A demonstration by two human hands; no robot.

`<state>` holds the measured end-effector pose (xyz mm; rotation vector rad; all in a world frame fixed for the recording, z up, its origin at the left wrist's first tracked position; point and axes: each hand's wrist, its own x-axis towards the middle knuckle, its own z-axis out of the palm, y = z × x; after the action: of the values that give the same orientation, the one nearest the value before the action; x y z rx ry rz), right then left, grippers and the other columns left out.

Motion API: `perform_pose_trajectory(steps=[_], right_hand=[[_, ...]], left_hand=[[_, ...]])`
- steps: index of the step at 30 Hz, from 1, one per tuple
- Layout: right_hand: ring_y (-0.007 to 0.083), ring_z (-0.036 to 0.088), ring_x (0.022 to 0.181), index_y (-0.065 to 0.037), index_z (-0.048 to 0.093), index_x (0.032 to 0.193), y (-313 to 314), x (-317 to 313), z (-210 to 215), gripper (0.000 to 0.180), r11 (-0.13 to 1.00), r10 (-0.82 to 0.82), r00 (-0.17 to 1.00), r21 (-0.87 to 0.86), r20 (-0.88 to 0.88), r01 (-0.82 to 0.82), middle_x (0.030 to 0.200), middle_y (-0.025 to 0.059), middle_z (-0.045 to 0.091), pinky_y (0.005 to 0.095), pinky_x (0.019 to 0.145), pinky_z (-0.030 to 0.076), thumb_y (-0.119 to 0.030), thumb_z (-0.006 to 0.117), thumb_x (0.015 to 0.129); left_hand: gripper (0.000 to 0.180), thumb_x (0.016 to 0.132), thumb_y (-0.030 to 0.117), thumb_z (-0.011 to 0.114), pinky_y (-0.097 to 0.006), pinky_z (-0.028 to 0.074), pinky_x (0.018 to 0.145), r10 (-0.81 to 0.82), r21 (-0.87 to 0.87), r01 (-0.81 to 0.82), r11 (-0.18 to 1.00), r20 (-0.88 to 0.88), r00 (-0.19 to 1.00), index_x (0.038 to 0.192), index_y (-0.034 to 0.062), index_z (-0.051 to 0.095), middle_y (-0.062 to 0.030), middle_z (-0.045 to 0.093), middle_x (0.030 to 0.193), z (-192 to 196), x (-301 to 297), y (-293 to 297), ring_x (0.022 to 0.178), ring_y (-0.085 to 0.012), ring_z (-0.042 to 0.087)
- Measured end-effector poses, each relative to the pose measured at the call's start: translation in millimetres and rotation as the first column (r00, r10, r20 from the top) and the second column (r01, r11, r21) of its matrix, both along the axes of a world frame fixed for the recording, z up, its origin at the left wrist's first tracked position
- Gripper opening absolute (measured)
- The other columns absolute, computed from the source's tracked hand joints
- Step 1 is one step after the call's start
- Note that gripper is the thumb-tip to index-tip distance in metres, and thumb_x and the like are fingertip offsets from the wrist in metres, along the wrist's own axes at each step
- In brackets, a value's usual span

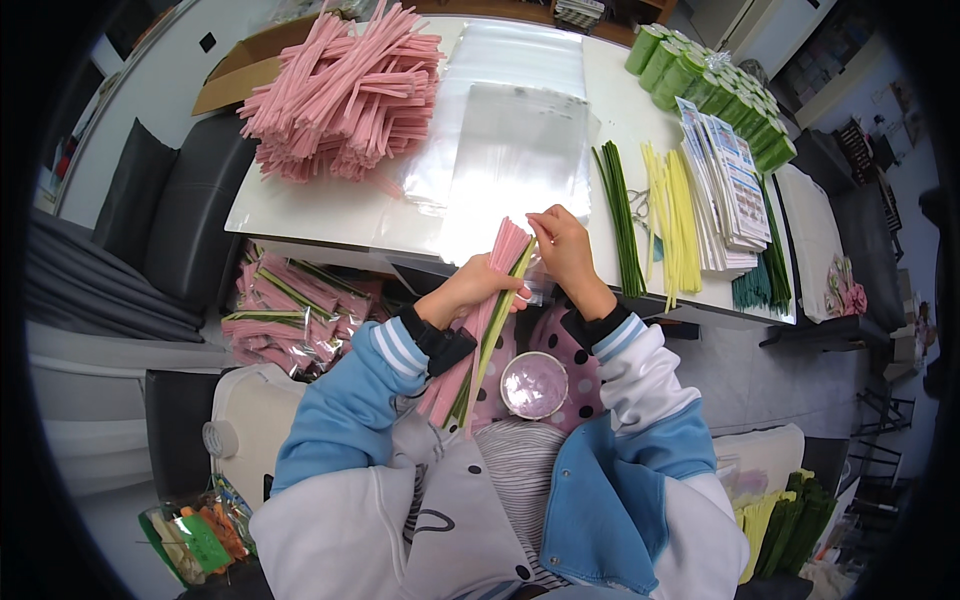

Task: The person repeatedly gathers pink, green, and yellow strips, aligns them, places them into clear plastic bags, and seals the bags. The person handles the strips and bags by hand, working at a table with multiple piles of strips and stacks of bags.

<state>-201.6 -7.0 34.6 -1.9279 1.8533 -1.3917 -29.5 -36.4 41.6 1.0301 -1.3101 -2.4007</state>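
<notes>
My left hand is wrapped round a bundle of pink chenille stems, with a few yellow and green stems lying along its right side. The bundle slants from my lap up to the table's front edge. My right hand is closed in a pinch beside the bundle's upper end; what lies between its fingertips is too small to make out. Some clear plastic shows below that hand. On my lap, a round tub sits just right of the bundle's lower part.
A big pile of pink stems and clear plastic bags cover the table's left and middle. Rightward lie dark green stems, scissors, yellow stems, printed sheets and green rolls. Bagged stem bundles are heaped below left.
</notes>
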Motion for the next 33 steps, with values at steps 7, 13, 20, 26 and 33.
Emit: perform_pose_trajectory(steps=[7, 13, 20, 26, 33], right_hand=[[0.0269, 0.054, 0.064, -0.001, 0.065, 0.091, 8, 8, 16, 0.011, 0.998, 0.027, 0.998, -0.06, 0.049, -0.024, 0.074, 0.0115, 0.053, 0.0353, 0.057, 0.044, -0.001, 0.06, 0.081], [0.0257, 0.056, 0.065, -0.002, 0.064, 0.092, 18, 12, 27, 0.013, 0.984, 0.078, 0.997, -0.159, 0.001, -0.076, 0.076, 0.011, 0.055, 0.0337, 0.057, 0.045, 0.001, 0.06, 0.08], [0.025, 0.056, 0.061, -0.002, 0.063, 0.091, 27, 14, 28, 0.015, 0.962, 0.047, 0.996, -0.267, -0.073, -0.065, 0.076, 0.0104, 0.055, 0.033, 0.052, 0.045, 0.002, 0.062, 0.077], [0.0245, 0.057, 0.059, -0.003, 0.063, 0.089, 28, 20, 27, 0.014, 0.958, -0.055, 0.993, -0.287, -0.108, 0.022, 0.075, 0.0087, 0.056, 0.0326, 0.05, 0.046, -0.001, 0.065, 0.076], [0.022, 0.058, 0.058, -0.001, 0.064, 0.093, 36, 14, 29, 0.02, 0.895, -0.086, 0.891, -0.427, -0.445, -0.127, 0.076, 0.0087, 0.058, 0.0304, 0.047, 0.046, -0.001, 0.067, 0.073]], left_hand=[[0.025, 0.085, 0.002, 0.057, -0.032, 0.058, 0.063, -0.13, -0.009, 0.13, 0.991, -0.059, 0.99, 0.105, -0.0089, 0.047, -0.0213, 0.064, 0.086, 4, 3, -2, 0.071, -0.0245, 0.067], [0.029, 0.085, 0.004, 0.059, -0.032, 0.057, 0.062, -0.193, -0.019, 0.192, 0.981, -0.097, 0.976, 0.108, -0.0083, 0.048, -0.0205, 0.065, 0.092, 17, 7, 2, 0.071, -0.0234, 0.067], [0.029, 0.085, 0.005, 0.059, -0.031, 0.057, 0.059, -0.184, -0.022, 0.183, 0.983, -0.074, 0.98, 0.109, -0.0081, 0.049, -0.0192, 0.065, 0.094, 13, 11, 5, 0.068, -0.0228, 0.067], [0.03, 0.084, 0.002, 0.057, -0.032, 0.058, 0.06, -0.196, -0.122, 0.194, 0.973, -0.002, 0.981, 0.111, -0.0095, 0.049, -0.0195, 0.065, 0.093, 10, 8, 12, 0.068, -0.0237, 0.067], [0.03, 0.086, 0.007, 0.058, -0.032, 0.058, 0.064, -0.222, 0.035, 0.229, 0.973, -0.145, 0.964, 0.111, -0.0081, 0.051, -0.0166, 0.063, 0.101, 21, 14, 9, 0.075, -0.022, 0.067]])
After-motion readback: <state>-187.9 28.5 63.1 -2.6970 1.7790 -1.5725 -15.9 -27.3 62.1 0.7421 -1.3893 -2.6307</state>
